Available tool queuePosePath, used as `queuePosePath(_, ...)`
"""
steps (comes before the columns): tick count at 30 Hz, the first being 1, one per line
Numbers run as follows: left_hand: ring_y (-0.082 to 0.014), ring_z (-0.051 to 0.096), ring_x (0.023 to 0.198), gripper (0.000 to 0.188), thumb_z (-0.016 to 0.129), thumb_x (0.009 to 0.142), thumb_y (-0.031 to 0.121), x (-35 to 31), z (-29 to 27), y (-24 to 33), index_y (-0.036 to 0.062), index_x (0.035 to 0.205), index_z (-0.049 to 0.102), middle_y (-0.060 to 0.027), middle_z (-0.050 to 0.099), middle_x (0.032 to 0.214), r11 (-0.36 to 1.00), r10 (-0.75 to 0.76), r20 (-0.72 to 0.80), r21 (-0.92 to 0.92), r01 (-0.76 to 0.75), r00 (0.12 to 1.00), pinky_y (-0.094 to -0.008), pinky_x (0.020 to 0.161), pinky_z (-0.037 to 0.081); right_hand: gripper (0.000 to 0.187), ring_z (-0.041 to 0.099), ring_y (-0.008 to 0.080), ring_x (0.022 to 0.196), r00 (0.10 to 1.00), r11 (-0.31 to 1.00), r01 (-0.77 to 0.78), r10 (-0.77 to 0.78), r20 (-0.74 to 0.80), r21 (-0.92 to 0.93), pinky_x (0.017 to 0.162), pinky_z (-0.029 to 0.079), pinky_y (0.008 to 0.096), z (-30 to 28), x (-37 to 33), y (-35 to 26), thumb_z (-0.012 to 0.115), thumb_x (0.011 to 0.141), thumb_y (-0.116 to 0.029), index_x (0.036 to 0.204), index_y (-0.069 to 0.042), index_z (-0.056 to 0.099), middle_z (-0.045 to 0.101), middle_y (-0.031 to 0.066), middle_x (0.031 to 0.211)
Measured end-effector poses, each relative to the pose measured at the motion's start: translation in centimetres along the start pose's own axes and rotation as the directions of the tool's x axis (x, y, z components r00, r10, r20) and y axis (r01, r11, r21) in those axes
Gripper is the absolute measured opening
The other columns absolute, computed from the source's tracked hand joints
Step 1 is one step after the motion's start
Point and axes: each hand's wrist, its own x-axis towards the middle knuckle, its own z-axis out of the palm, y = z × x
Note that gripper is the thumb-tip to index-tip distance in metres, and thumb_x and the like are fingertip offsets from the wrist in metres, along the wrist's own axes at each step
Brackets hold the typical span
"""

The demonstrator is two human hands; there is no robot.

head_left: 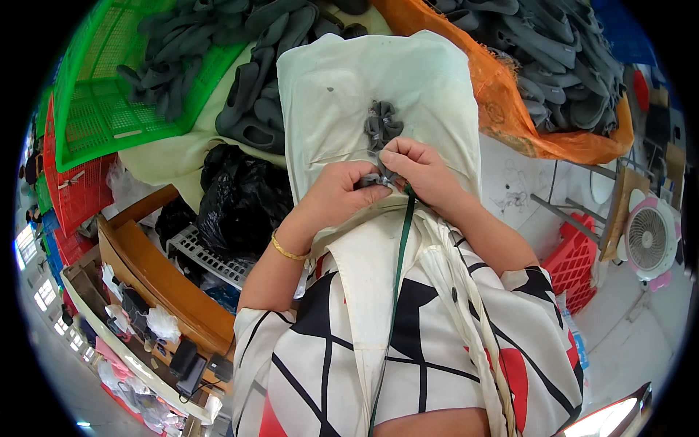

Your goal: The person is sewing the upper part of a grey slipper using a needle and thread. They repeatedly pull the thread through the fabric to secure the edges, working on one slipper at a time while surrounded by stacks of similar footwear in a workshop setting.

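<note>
Both hands meet over a white cloth-covered surface [320,80] in front of me. My left hand [338,195] is closed, thumb and fingers pinching a small dark grey piece [370,180]. My right hand [424,173] is closed too, its thumb and forefinger pressed together at the right side of that piece. Something shiny shows between the hands, too small to name. A dark green cord [403,247] runs down my front from beside the right palm; its upper end is hidden by that hand. Just beyond the fingertips lies a little heap of crumpled dark grey pieces [382,124].
Dark grey slipper-like shoes [251,124] lie at the back left, beside a green plastic basket [80,109]. An orange sack [502,109] holds more at the back right. A black plastic bag [244,193] and wooden drawer [160,269] stand left, a fan [652,237] right.
</note>
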Motion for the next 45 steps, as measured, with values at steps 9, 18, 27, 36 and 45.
queuePosePath(9, -0.0036, 0.055, 0.071, 0.025, 0.072, 0.093, 0.021, -0.1, -0.5, -0.9, 0.0004, 0.107, 0.069, 0.0032, 0.065, 0.083, 0.964, -0.116, -0.109, -0.253, 0.085, 0.987, -0.0195, 0.064, 0.045, 0.018, 0.053, 0.0046, 0.081, 0.971, 0.958, 0.229, -0.238, -0.032, -0.171, 0.073, 0.045, 0.0212, 0.5, -0.6, 0.5, 0.062, 0.100, -0.020, 0.105, -0.003, 0.063, 0.060, -0.0030, 0.089)
queuePosePath(18, -0.0035, 0.053, 0.072, 0.015, 0.069, 0.094, 0.012, -0.9, -0.2, -0.5, -0.0005, 0.103, 0.069, 0.0031, 0.063, 0.083, 0.984, 0.102, -0.092, -0.136, -0.114, 0.991, -0.0211, 0.065, 0.045, 0.018, 0.049, 0.0033, 0.071, 0.968, 0.965, 0.219, -0.233, -0.093, -0.144, 0.065, 0.043, 0.0213, 0.6, -0.7, 1.7, 0.061, 0.101, -0.020, 0.105, -0.003, 0.063, 0.058, -0.0042, 0.082)
queuePosePath(27, -0.0148, 0.058, 0.075, 0.016, 0.074, 0.084, 0.004, -1.3, -1.3, -0.5, 0.0027, 0.099, 0.070, -0.0035, 0.065, 0.086, 0.839, 0.412, -0.164, 0.453, -0.302, 0.896, -0.0246, 0.066, 0.046, 0.016, 0.056, 0.0087, 0.076, 0.937, 0.904, 0.253, -0.318, -0.147, -0.343, 0.072, 0.048, 0.0242, -0.9, -1.5, -1.3, 0.057, 0.101, -0.014, 0.109, -0.001, 0.063, 0.060, 0.0001, 0.082)
queuePosePath(36, -0.0263, 0.067, 0.099, 0.023, 0.080, 0.070, 0.011, -2.0, -0.6, 0.9, 0.0084, 0.091, 0.071, -0.0039, 0.071, 0.096, 0.447, 0.694, 0.036, 0.762, -0.470, 0.719, -0.0358, 0.082, 0.056, 0.011, 0.057, 0.0133, 0.063, 0.955, 0.739, 0.263, -0.110, 0.274, -0.620, 0.062, 0.047, 0.0285, -1.6, -3.0, -4.3, 0.062, 0.094, -0.009, 0.103, -0.007, 0.068, 0.063, 0.0035, 0.071)
queuePosePath(45, -0.0225, 0.067, 0.096, 0.020, 0.077, 0.070, 0.011, -2.1, -0.4, 1.4, 0.0097, 0.089, 0.072, -0.0017, 0.070, 0.093, 0.308, 0.751, 0.103, 0.819, -0.484, 0.652, -0.0357, 0.082, 0.055, 0.017, 0.064, 0.0187, 0.071, 0.914, 0.661, 0.357, -0.101, 0.393, -0.660, 0.068, 0.051, 0.0281, -1.7, -3.1, -4.4, 0.064, 0.091, -0.003, 0.106, -0.004, 0.070, 0.072, 0.0079, 0.089)
